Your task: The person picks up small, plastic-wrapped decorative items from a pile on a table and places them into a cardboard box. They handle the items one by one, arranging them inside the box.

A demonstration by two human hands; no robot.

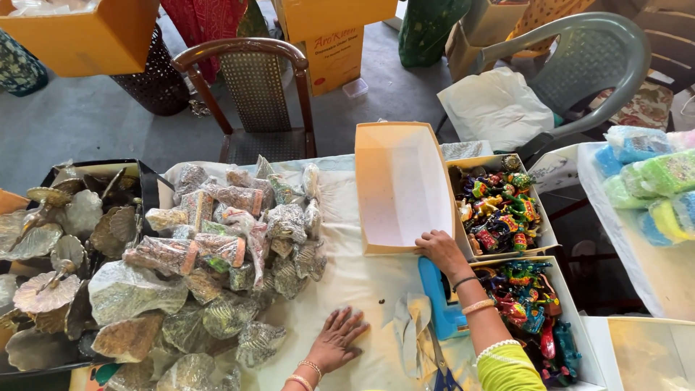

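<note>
Empty box: shallow orange cardboard tray, open side up, nothing inside; on the cloth-covered surface, long axis running away from the person, near edge at the right hand.
Right hand: fingers bent over the near right corner of the empty box, touching its rim; whether gripping or only resting, cannot tell.
Left hand: open, palm down, fingers spread flat on the cloth, holding nothing; well left of and nearer the body than the box.
Nearer hand: right, already at the box; box lies ahead and slightly left of it.
Blue tool: flat on the cloth, just under the right wrist.
Figurine boxes: white, packed with painted figurines, touching the empty box's right side.
Packet heap: clear bags of glittery pieces, left of the box.
Metal leaf dishes: far left.
</note>
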